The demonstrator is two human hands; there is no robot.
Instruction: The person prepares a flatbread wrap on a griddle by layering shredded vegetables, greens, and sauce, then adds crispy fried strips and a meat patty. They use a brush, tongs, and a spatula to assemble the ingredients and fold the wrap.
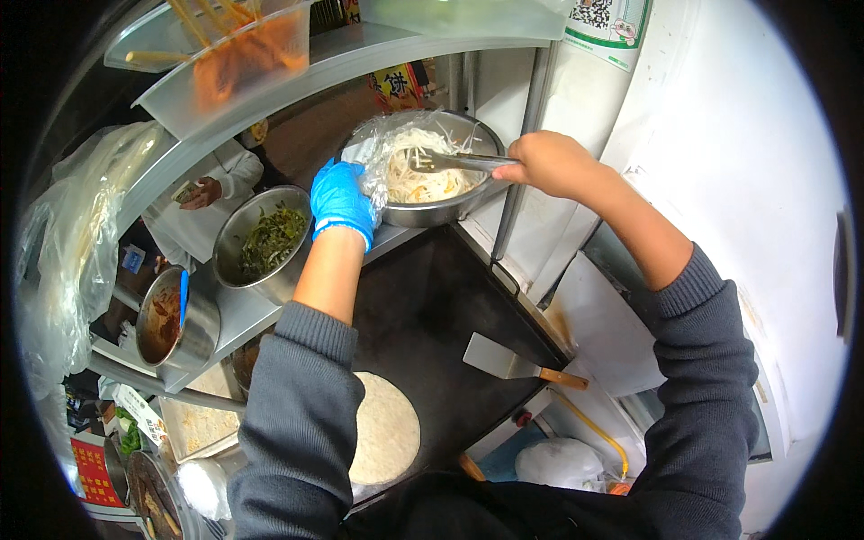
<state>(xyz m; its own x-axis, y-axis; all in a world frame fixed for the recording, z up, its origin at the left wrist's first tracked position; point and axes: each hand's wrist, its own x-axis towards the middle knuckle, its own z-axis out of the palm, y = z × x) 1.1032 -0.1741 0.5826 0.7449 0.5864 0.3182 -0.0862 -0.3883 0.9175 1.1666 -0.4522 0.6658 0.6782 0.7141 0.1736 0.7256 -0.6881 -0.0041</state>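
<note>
A steel bowl (pixel 421 216) stands at the far end of the griddle, filled with pale shredded food (pixel 430 187) that may be bean sprouts or noodles. Metal tongs (pixel 470 163) reach into it from the right, and my right hand (pixel 551 166) is closed round their handle end. At the bowl's left rim, my left hand (pixel 340 200) wears a blue glove. Its fingers are closed on a clear plastic bag (pixel 380 144) that bunches over the bowl's edge; the fingertips are partly hidden.
On the black griddle (pixel 423 297) lie a round flatbread (pixel 385 434) and a wooden-handled spatula (pixel 499 357). A bowl of greens (pixel 270 238) and a pot of red-brown sauce (pixel 166 319) stand left. Plastic tubs (pixel 234 72) sit overhead. Beyond the shelf, a person's hand (pixel 202 193) shows.
</note>
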